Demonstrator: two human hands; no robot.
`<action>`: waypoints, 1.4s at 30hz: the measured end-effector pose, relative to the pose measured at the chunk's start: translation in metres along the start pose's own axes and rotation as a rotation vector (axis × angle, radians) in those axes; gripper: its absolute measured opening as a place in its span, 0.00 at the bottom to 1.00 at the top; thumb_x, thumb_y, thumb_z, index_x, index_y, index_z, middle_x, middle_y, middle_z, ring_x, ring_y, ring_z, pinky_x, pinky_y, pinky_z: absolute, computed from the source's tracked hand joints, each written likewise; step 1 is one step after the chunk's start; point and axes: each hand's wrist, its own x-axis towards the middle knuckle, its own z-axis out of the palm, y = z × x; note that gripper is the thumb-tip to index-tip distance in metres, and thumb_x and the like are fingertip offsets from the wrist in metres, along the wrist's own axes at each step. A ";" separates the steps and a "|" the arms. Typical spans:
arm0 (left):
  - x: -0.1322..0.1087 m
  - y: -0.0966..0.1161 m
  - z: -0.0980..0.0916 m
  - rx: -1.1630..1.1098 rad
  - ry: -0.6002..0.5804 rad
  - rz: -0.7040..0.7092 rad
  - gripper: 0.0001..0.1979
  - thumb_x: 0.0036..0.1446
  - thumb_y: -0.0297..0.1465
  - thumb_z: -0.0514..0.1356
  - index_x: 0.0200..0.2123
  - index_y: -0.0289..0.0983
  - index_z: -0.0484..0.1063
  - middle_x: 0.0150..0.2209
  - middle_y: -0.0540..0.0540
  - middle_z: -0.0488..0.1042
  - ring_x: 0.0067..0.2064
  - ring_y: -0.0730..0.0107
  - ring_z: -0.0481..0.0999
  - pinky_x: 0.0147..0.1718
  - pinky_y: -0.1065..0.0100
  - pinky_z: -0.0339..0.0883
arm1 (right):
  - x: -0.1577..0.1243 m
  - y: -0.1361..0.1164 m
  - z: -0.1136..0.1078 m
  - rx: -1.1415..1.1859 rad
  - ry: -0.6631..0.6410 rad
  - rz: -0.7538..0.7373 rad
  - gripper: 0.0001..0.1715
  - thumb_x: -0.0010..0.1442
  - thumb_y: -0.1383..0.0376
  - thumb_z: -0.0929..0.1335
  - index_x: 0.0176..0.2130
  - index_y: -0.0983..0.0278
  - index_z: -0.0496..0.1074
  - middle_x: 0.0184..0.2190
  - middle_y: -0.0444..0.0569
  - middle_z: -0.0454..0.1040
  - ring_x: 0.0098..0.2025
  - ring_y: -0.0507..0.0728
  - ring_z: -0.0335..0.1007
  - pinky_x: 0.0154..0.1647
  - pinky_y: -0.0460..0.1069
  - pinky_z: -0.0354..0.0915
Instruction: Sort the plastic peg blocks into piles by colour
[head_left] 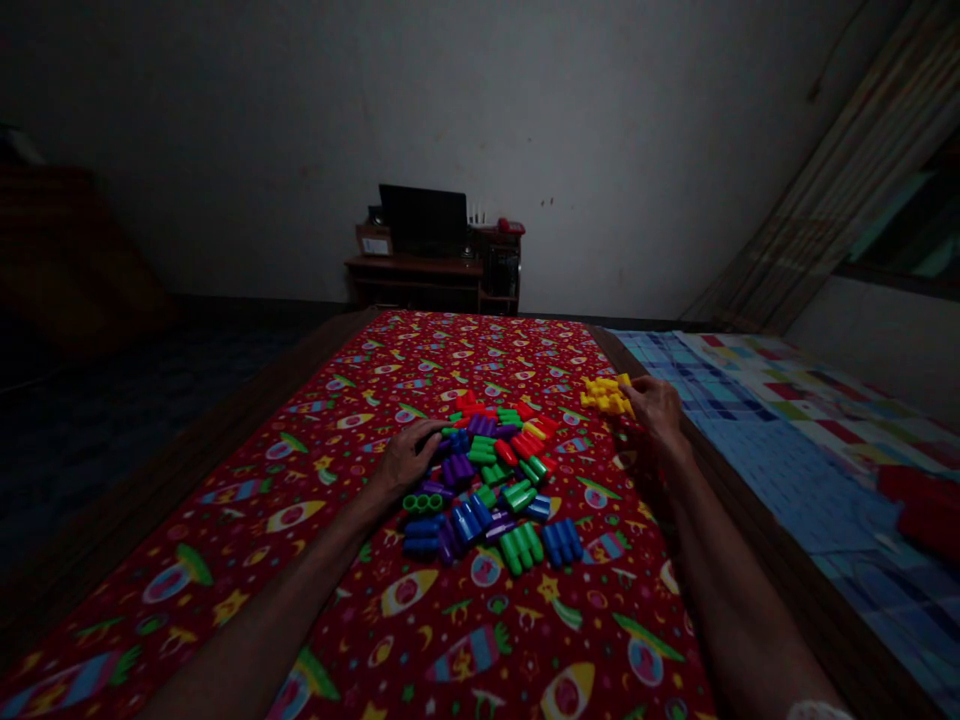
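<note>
A loose heap of plastic toy building blocks, with tube-like ridges in green, blue, purple and red, lies on a red patterned cloth (330, 590). My left hand (410, 457) rests at the heap's left edge, fingers stretched over it and touching the nearest blocks. Under its fingertips sit a green piece and a blue block (454, 441). To the right, my right hand (658, 408) pinches a yellow block (624, 381) at the edge of a separate yellow group (602, 397). One yellow block (534, 430) lies among the red blocks (527, 444). Nearer me are a green block (522, 547) and a blue block (562, 542).
The cloth covers a long surface with dark brown edges. Blue checked and colourful bedding (720, 420) lies along the right, with a red cloth (922, 510) on it. By the far wall, a monitor (424, 218) stands on a small desk (412, 265). The room is dim.
</note>
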 end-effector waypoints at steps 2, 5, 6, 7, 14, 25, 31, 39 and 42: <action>0.000 -0.001 0.000 0.000 -0.002 -0.005 0.18 0.60 0.39 0.49 0.43 0.37 0.75 0.43 0.42 0.78 0.44 0.61 0.77 0.46 0.60 0.70 | 0.000 0.011 0.004 -0.059 -0.016 0.028 0.17 0.56 0.58 0.67 0.38 0.66 0.79 0.38 0.56 0.80 0.40 0.61 0.74 0.37 0.50 0.64; 0.000 -0.003 0.000 -0.004 -0.006 -0.009 0.19 0.60 0.39 0.49 0.43 0.36 0.75 0.43 0.41 0.78 0.44 0.61 0.77 0.46 0.60 0.70 | -0.004 0.019 0.011 -0.096 -0.060 0.018 0.18 0.57 0.58 0.66 0.40 0.65 0.79 0.40 0.57 0.79 0.41 0.61 0.74 0.38 0.50 0.64; -0.001 -0.003 0.000 -0.005 -0.008 -0.011 0.19 0.60 0.39 0.49 0.43 0.36 0.75 0.43 0.41 0.78 0.45 0.61 0.77 0.47 0.60 0.70 | -0.005 0.021 0.013 -0.100 -0.080 0.007 0.18 0.57 0.58 0.66 0.41 0.65 0.79 0.40 0.56 0.79 0.42 0.60 0.74 0.38 0.50 0.64; -0.001 -0.003 0.000 -0.005 -0.009 -0.013 0.19 0.60 0.39 0.50 0.43 0.36 0.75 0.43 0.41 0.78 0.45 0.61 0.77 0.47 0.59 0.70 | -0.006 0.022 0.014 -0.103 -0.099 -0.002 0.18 0.57 0.58 0.66 0.41 0.65 0.78 0.41 0.56 0.79 0.42 0.60 0.74 0.38 0.49 0.64; -0.001 -0.004 0.002 -0.012 0.000 -0.011 0.19 0.60 0.39 0.49 0.43 0.37 0.75 0.44 0.42 0.78 0.45 0.62 0.76 0.47 0.60 0.70 | -0.009 -0.003 -0.003 -0.045 -0.079 -0.090 0.19 0.60 0.60 0.63 0.41 0.66 0.79 0.41 0.58 0.79 0.42 0.61 0.74 0.40 0.50 0.64; 0.000 -0.004 0.002 0.012 0.006 0.010 0.19 0.60 0.38 0.49 0.43 0.36 0.75 0.43 0.41 0.78 0.46 0.61 0.77 0.47 0.60 0.70 | -0.098 -0.124 -0.003 0.244 -0.722 -0.892 0.09 0.55 0.70 0.68 0.37 0.66 0.78 0.30 0.49 0.78 0.30 0.52 0.70 0.31 0.44 0.58; -0.001 -0.003 0.002 0.005 0.012 -0.001 0.18 0.60 0.38 0.50 0.43 0.37 0.75 0.44 0.43 0.78 0.46 0.62 0.77 0.47 0.61 0.70 | -0.077 -0.108 0.010 0.391 -0.576 -0.649 0.14 0.59 0.69 0.65 0.41 0.65 0.78 0.37 0.49 0.80 0.36 0.54 0.74 0.36 0.44 0.63; -0.001 -0.001 0.001 0.008 0.002 -0.009 0.18 0.60 0.38 0.50 0.43 0.38 0.76 0.44 0.42 0.78 0.45 0.61 0.76 0.48 0.60 0.70 | -0.075 -0.087 0.027 -0.106 -0.538 -0.667 0.14 0.58 0.64 0.67 0.43 0.63 0.77 0.39 0.55 0.77 0.41 0.57 0.72 0.37 0.45 0.60; -0.001 -0.003 0.001 0.011 0.003 -0.011 0.18 0.60 0.38 0.50 0.43 0.39 0.75 0.44 0.43 0.78 0.45 0.62 0.76 0.48 0.60 0.70 | -0.076 -0.088 0.033 -0.028 -0.540 -0.695 0.11 0.57 0.64 0.67 0.39 0.65 0.77 0.35 0.52 0.77 0.37 0.55 0.70 0.32 0.44 0.56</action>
